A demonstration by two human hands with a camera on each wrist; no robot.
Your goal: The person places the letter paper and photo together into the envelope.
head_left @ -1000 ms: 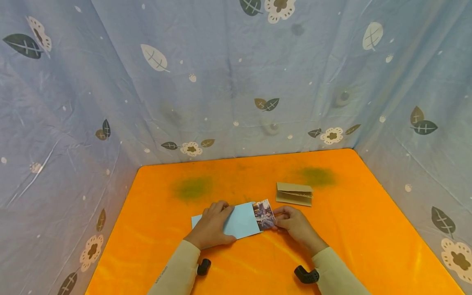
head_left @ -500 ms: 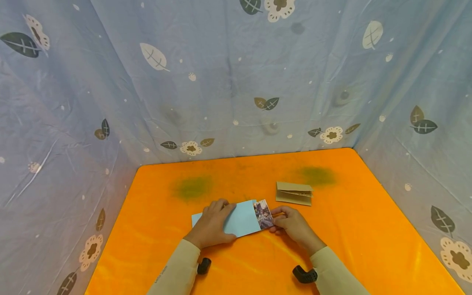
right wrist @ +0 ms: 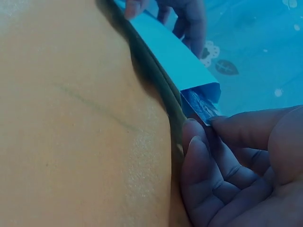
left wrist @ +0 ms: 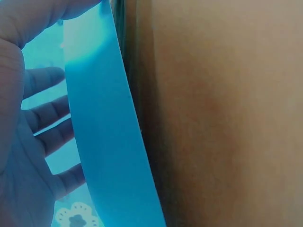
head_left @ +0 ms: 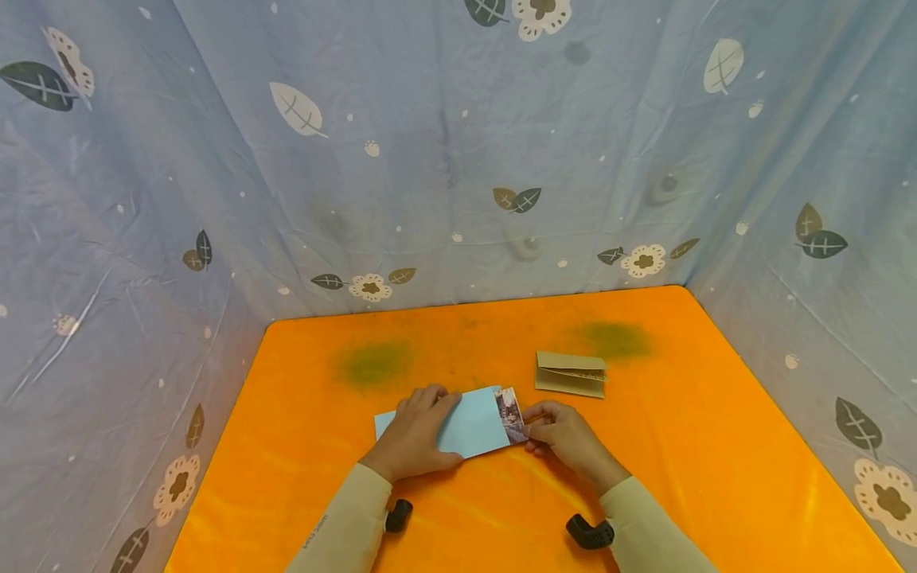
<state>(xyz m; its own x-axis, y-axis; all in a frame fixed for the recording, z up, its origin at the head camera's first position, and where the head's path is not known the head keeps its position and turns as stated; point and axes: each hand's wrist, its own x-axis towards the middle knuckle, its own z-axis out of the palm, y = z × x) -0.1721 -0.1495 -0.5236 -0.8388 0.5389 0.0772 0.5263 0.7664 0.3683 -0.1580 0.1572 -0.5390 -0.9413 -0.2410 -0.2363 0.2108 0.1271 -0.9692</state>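
Note:
A light blue envelope (head_left: 474, 424) lies on the orange table, its right end a little higher in the head view. My left hand (head_left: 415, 438) grips it across its width, thumb along the near edge and fingers over the far side. In the left wrist view the envelope's blue face (left wrist: 106, 118) passes between thumb and fingers. A printed picture card (head_left: 510, 415) sticks out of the envelope's right end; the rest of it is hidden inside. With thumb and fingertips my right hand (head_left: 571, 447) pinches the card's outer end. The right wrist view shows the card (right wrist: 202, 105) within the envelope's gaping mouth.
Behind my right hand a folded brown paper piece (head_left: 570, 376) lies on the orange tabletop (head_left: 458, 342). A patterned blue-grey curtain (head_left: 444, 159) rises along the table's back and both sides. Black curved pieces stick out by both wrists.
My right hand has moved left with the card, and less of the card shows outside the envelope. My left hand stays gripping the envelope in nearly the same place.

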